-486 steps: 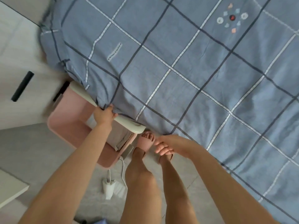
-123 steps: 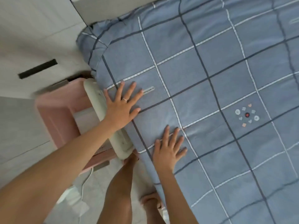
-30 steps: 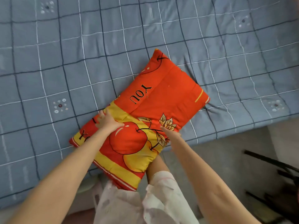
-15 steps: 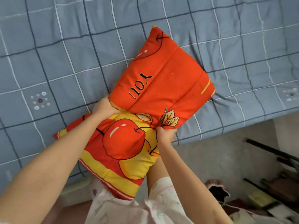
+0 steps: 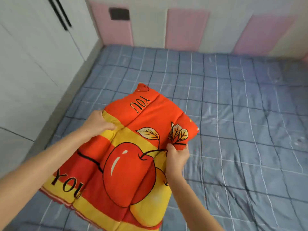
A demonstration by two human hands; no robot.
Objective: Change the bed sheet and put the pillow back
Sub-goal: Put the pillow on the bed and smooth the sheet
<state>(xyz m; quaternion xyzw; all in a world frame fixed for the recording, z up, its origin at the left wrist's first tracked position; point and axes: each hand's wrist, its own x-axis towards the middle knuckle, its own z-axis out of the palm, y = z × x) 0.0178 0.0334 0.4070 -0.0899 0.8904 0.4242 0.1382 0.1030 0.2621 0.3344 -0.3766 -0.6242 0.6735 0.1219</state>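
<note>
Holding a big red and yellow pillow (image 5: 131, 165) (apple picture, the word YOU on it) over the blue checked bed sheet (image 5: 241, 130), near the left side of the bed. Gripping its left edge with the left hand (image 5: 98, 124), fingers curled tight into the cloth. Pinching its right edge with the right hand (image 5: 177, 157), fingers bunched round a fold. Cannot tell if the near end touches the sheet. Beside a white wardrobe (image 5: 33, 55) on the left, facing a pink and white padded wall (image 5: 186, 29).
</note>
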